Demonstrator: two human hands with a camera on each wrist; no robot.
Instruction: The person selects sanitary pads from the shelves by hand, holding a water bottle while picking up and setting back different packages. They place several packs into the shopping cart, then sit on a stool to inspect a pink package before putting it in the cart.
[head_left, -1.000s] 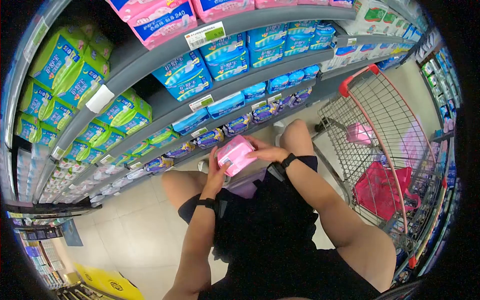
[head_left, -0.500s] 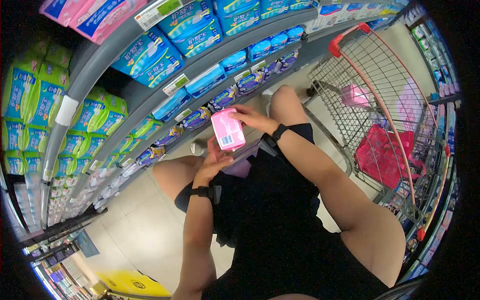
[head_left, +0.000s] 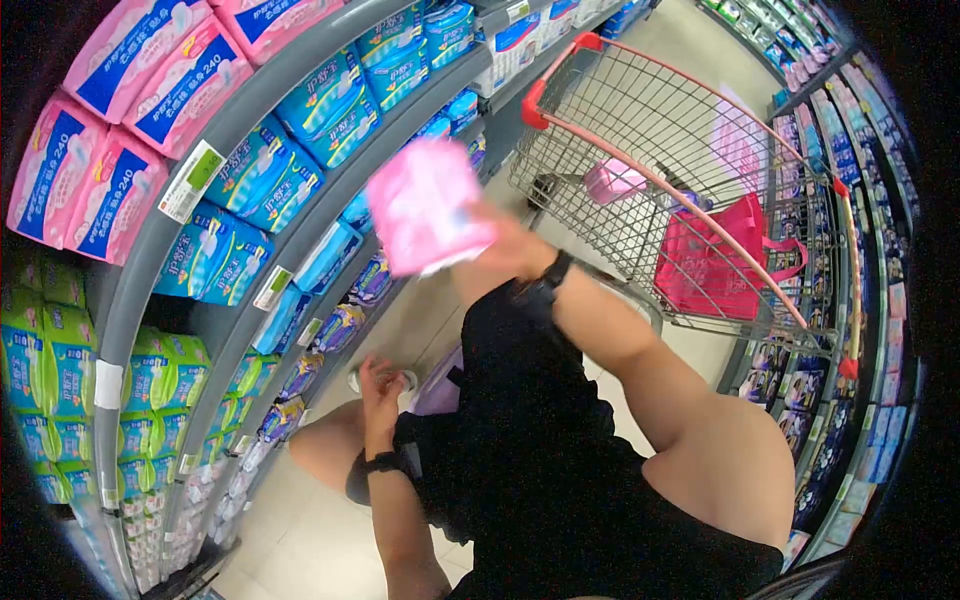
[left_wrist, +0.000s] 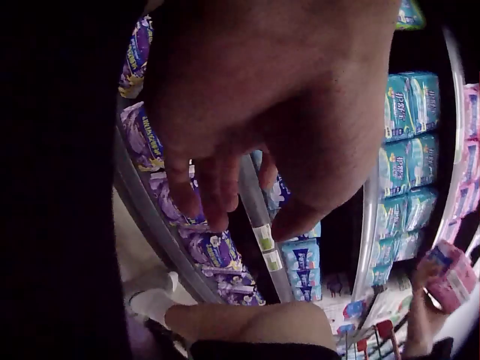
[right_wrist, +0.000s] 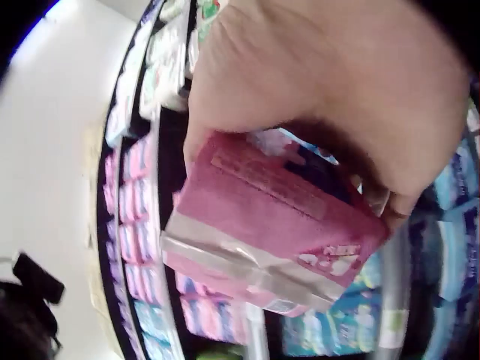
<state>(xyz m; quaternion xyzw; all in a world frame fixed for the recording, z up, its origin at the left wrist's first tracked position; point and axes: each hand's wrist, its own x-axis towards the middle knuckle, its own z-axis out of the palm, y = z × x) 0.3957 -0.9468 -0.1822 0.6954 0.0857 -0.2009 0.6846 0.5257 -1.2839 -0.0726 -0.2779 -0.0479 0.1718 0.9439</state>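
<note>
Presently, right hand (head_left: 510, 246) is gripping one pink pack (head_left: 425, 208), seemingly light, soft, slick-wrapped, probably suiting a hold across its sides; left hand (head_left: 381, 388) is hanging loose, empty.

Price tags (head_left: 190, 182), stocked shelves (head_left: 137, 280) and a shopping cart (head_left: 536, 105) show a shop.

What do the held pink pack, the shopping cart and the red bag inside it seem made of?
Pink pack: likely thin, glossy plastic film, from its shiny folded seam. Shopping cart: apparently plain grey metal, given its thin wire mesh. Red bag: fabric or soft plastic, fairly dull, judging by its slack handle; can't tell which.
</note>
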